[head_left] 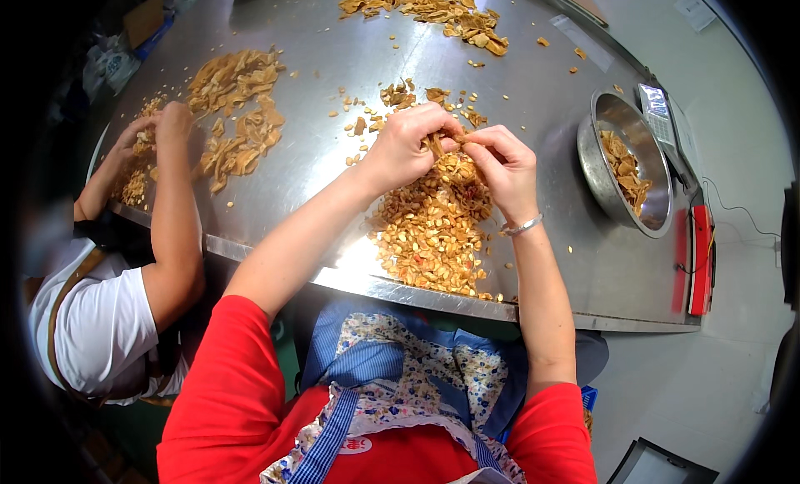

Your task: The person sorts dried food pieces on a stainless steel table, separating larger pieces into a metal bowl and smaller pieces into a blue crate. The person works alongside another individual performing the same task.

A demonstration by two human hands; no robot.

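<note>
1) Heap of small golden pieces (429, 242), near edge of the steel tabletop (621, 275)
2) Left hand (407, 146) and right hand (506, 169): each grip pinching, fingertips close together on a brown dried strip (432, 142) above the heap's far end
3) Steel bowl (587, 153), right of the hands, containing brown pieces (623, 174)
4) Co-worker's hands (173, 124), at left, beside a brown pile (237, 80)
5) Second brown pile (417, 5), far part of the tabletop
</note>
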